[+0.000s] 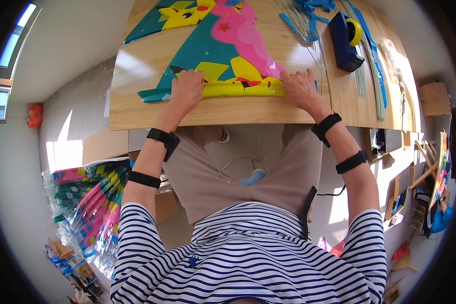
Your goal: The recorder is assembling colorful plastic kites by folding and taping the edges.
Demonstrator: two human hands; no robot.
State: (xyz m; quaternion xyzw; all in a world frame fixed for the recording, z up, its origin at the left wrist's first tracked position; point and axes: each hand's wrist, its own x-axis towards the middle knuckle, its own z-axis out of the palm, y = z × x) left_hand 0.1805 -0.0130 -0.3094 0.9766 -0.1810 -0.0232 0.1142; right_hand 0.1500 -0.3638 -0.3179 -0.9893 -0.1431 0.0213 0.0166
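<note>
A kite sail (pixel 210 50) of thin glossy sheet, teal and pink with yellow cartoon figures, lies on the wooden table. Its near edge is gathered into a yellow roll or fold (pixel 243 88) running left to right. My left hand (pixel 187 88) grips this edge toward its left end, fingers curled over it. At the right end, my right hand (pixel 300 87) pinches the edge with bent fingers. Whether a rod lies inside the fold is hidden. A small blue bit shows just beyond my right hand.
On the table's right stands a dark blue tape dispenser (pixel 345 48) with a yellow roll. Thin pale rods (pixel 299 23), blue ribbon (pixel 316 5) and bundled greenish rods (pixel 377 81) lie around it. Plastic-wrapped printed sheets (pixel 93 197) are heaped at lower left. A cardboard box (pixel 434 99) is at right.
</note>
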